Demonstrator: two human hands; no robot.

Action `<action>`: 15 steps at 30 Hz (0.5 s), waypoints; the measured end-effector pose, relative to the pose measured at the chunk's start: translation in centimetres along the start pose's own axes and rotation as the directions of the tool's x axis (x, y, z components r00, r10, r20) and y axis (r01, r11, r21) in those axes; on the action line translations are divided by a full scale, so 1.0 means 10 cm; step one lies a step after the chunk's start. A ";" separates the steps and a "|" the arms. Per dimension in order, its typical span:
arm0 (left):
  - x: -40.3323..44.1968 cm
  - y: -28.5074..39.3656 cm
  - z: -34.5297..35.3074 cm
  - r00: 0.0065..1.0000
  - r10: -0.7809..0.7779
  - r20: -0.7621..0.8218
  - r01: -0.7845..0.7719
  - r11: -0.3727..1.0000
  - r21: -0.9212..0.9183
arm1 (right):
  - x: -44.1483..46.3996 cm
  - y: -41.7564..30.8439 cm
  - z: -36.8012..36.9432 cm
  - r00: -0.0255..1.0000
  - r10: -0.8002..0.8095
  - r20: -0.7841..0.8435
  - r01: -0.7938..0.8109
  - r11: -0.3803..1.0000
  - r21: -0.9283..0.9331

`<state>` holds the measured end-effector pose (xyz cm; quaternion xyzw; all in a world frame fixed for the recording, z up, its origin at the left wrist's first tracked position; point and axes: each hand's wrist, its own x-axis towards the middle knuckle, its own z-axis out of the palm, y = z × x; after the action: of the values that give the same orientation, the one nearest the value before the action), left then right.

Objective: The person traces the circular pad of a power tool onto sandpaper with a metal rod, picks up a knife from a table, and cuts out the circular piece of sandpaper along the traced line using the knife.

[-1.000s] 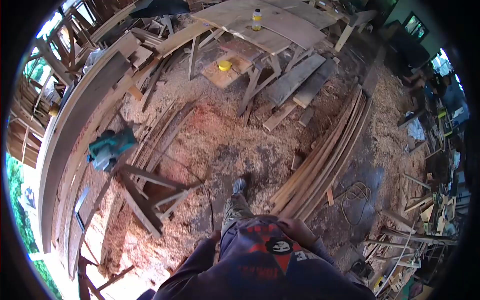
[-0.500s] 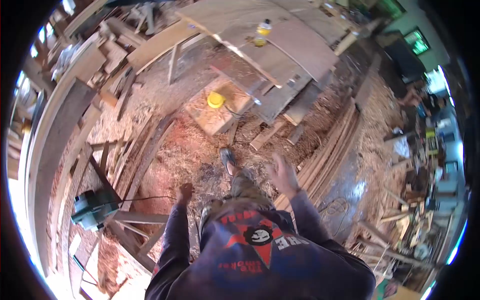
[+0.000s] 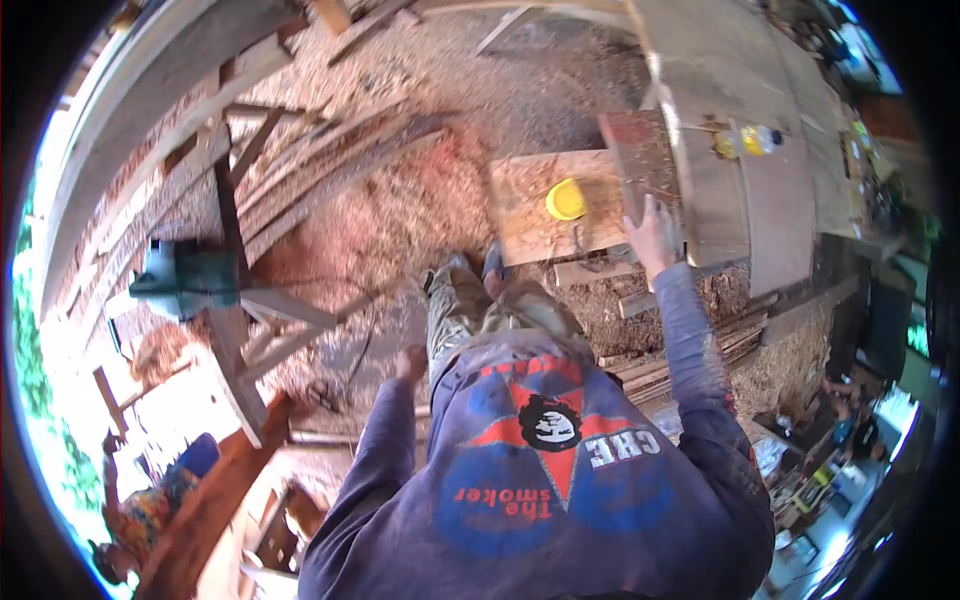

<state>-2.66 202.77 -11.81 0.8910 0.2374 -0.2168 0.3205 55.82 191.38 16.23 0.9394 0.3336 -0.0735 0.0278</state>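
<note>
My right hand (image 3: 652,238) reaches out beside a reddish board (image 3: 640,160) at the table's edge, fingers spread; whether it touches the board is unclear. Just left of it, a yellow round object (image 3: 566,200) sits on a low plywood board (image 3: 520,205) strewn with shavings. My left hand (image 3: 411,362) hangs low beside my left leg, small and blurred, its fingers hard to make out. A bottle with a yellow label (image 3: 748,141) stands on the large plywood table (image 3: 700,90).
A green power tool (image 3: 185,280) rests on a wooden trestle at the left. Long planks (image 3: 330,160) lie over shavings behind it. Another person (image 3: 155,510) is at the lower left. More long strips (image 3: 735,345) lie right of my body.
My view has turned and come nearer to the table, so the yellow object and bottle appear further right. My right arm has stretched forward to the boards. The other person has come into view.
</note>
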 end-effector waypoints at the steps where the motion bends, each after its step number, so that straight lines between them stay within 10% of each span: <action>1: -0.03 0.02 0.22 0.994 0.054 -0.097 -0.067 0.989 -0.135 | 0.02 0.03 0.06 1.000 -0.001 0.021 0.001 1.000 -0.011; 2: -0.10 0.58 -0.30 0.923 -0.375 0.085 0.363 0.776 -0.517 | 0.05 0.01 0.12 0.999 -0.011 0.041 0.012 1.000 -0.018; 5: -0.30 0.81 -0.15 0.780 -0.622 0.074 0.473 0.508 -0.720 | -0.03 -0.21 0.06 0.998 -0.061 0.023 0.059 0.994 0.092; 12: -0.49 0.27 1.36 0.924 -0.373 0.087 0.383 0.902 -0.199 | -0.42 -0.76 0.15 0.942 -0.286 0.173 0.232 0.932 0.277; 15: -0.81 0.52 0.38 0.836 -0.542 0.082 0.486 0.665 -0.567 | -0.50 -1.10 -0.05 0.952 -0.243 0.184 0.161 0.913 0.374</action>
<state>-7.07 194.38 -7.72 0.6602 0.5469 -0.1759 0.4838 45.13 196.85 17.50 0.8744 0.4055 -0.2415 -0.1121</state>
